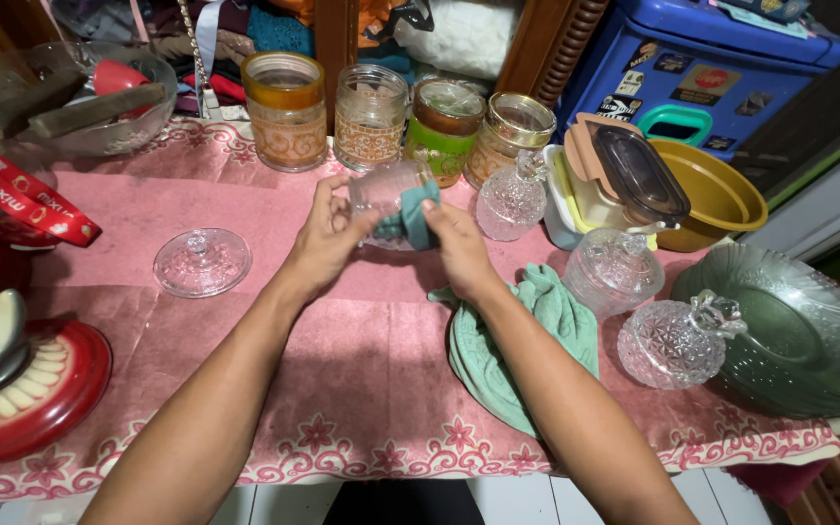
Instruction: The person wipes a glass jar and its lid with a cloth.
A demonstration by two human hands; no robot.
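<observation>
A small cut-glass jar (381, 190) is held tilted above the pink tablecloth (362, 360). My left hand (323, 238) grips its side. My right hand (457, 248) presses one end of a green cloth (527, 335) into the jar's mouth; the remainder of the cloth trails down onto the table under my right forearm. A loose glass lid (202, 261) lies on the cloth to the left of my hands.
Several patterned jars (369, 117) stand in a row behind. Cut-glass lidded jars (678, 338) and a green glass plate (799, 326) sit right, with plastic containers (624, 175) and a yellow bowl (721, 194). A glass bowl (80, 97) and a red mixer (21, 369) are left.
</observation>
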